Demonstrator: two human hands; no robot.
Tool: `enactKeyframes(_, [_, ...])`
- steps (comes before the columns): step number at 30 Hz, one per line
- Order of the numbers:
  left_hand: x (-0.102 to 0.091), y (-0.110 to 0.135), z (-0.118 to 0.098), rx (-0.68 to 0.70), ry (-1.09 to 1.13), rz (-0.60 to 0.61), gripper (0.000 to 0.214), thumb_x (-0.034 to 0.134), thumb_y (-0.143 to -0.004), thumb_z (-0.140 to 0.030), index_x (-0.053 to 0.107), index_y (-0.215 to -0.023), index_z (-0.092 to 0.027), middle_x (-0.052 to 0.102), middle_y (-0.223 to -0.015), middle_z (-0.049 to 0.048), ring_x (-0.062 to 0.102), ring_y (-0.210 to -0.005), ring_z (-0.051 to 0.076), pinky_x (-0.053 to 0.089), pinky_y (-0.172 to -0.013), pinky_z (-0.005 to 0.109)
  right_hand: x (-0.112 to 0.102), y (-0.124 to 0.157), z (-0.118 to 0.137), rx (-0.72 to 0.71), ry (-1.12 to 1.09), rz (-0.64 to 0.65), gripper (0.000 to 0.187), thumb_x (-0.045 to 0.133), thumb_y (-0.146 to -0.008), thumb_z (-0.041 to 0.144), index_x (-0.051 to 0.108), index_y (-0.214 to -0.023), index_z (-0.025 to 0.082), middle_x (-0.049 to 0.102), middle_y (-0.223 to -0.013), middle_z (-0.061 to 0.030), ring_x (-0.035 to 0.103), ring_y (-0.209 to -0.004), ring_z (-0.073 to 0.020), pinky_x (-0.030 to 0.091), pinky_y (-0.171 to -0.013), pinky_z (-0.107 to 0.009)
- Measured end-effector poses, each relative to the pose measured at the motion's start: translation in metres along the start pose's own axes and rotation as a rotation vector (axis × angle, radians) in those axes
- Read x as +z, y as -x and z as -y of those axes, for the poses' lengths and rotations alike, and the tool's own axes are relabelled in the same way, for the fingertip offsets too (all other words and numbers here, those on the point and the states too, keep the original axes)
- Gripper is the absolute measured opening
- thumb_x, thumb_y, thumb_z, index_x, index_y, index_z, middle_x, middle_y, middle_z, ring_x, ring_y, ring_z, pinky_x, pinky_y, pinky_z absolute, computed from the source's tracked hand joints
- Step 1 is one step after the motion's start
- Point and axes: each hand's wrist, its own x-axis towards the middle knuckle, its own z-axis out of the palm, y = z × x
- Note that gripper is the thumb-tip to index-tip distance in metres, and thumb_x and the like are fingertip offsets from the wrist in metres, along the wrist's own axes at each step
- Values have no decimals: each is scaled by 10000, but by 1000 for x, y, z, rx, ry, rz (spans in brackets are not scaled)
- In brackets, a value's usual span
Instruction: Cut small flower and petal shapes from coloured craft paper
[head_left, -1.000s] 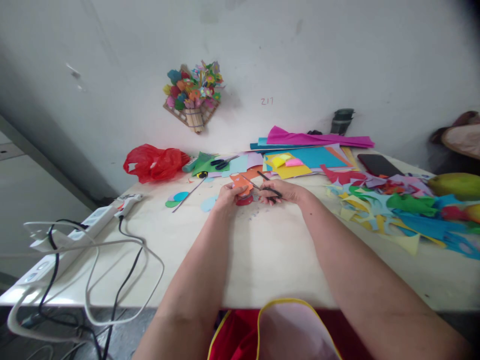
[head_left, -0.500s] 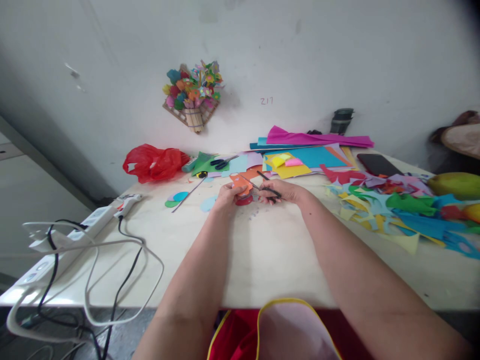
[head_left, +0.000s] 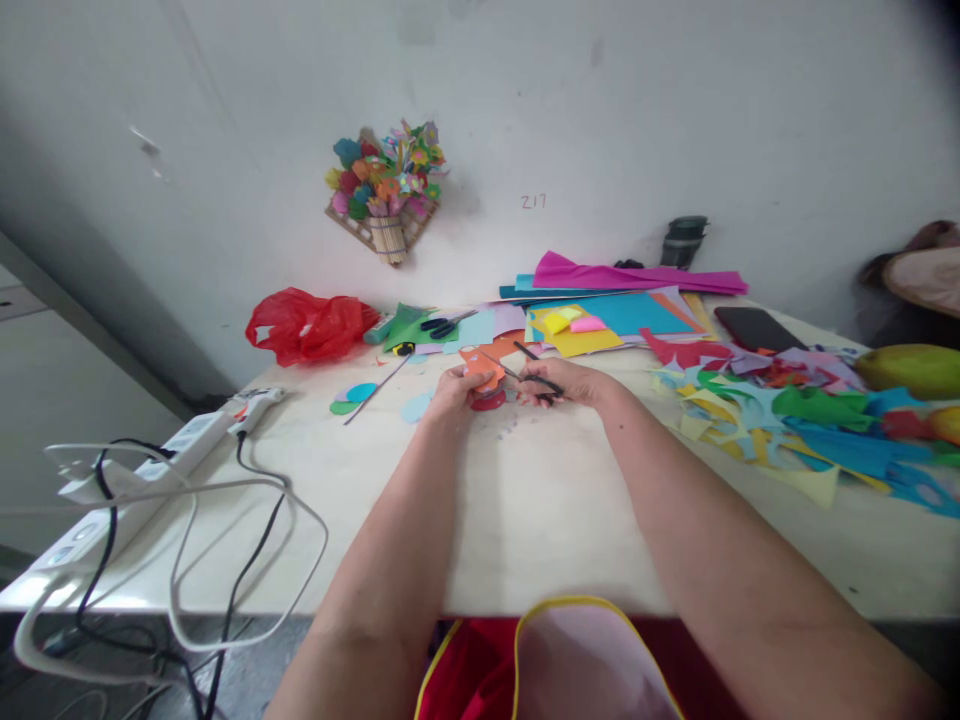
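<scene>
My left hand [head_left: 452, 390] pinches a piece of orange paper [head_left: 484, 370] above the middle of the table. In my right hand [head_left: 562, 380] is a pair of scissors [head_left: 541, 384], its blades pointing left at the orange paper. Whether the blades touch the paper is hard to make out. Beneath the hands lies a red paper circle [head_left: 489, 401], partly covered. A pale blue paper circle [head_left: 415, 407] rests just left of my left hand, and more orange paper [head_left: 510, 350] lies behind the held piece.
Green and blue paper circles [head_left: 361, 393] lie to the left, near a red plastic bag [head_left: 307, 328]. A second pair of scissors [head_left: 441, 326] is behind. Paper scraps [head_left: 780, 410] and a phone [head_left: 757, 328] are on the right. Cables and a power strip [head_left: 191, 440] occupy the left edge.
A small orange scrap now shows on the table in front of the red bag. Both hands, the scissors and the held paper are in nearly the same place.
</scene>
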Motion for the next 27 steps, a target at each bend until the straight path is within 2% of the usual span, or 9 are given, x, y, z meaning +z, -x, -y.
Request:
enactKeyframes(7, [0, 1, -1, -21, 18, -10, 278, 874, -572, -139, 694, -781, -108, 742, -782, 91, 716, -700, 188, 564, -740, 326, -1, 0, -3, -35, -1, 13, 189, 696, -885, 265, 595, -765, 160, 598, -538, 18, 494, -421, -66, 266, -357, -161])
enactKeyframes(11, [0, 1, -1, -18, 20, -15, 285, 878, -550, -140, 698, -767, -104, 750, -794, 108, 717, -707, 199, 571, -744, 336, -2, -1, -3, -30, -3, 16, 205, 726, -868, 279, 597, -759, 164, 615, -555, 13, 500, -427, -64, 263, -360, -157])
enactKeyframes(20, [1, 2, -1, -13, 37, -37, 261, 876, -542, -138, 704, -734, -98, 737, -766, 98, 690, -670, 170, 554, -719, 311, -1, -1, -3, -27, 15, 6, 187, 674, -912, 243, 604, -763, 155, 626, -573, 6, 504, -423, -66, 240, -352, -164])
enactKeyframes(27, [0, 1, -1, -24, 13, -30, 260, 880, -541, -146, 716, -738, -100, 738, -763, 97, 682, -657, 168, 551, -698, 306, 0, -2, -4, -24, -8, 5, 187, 706, -890, 250, 606, -761, 160, 602, -550, 19, 494, -431, -67, 291, -377, -164])
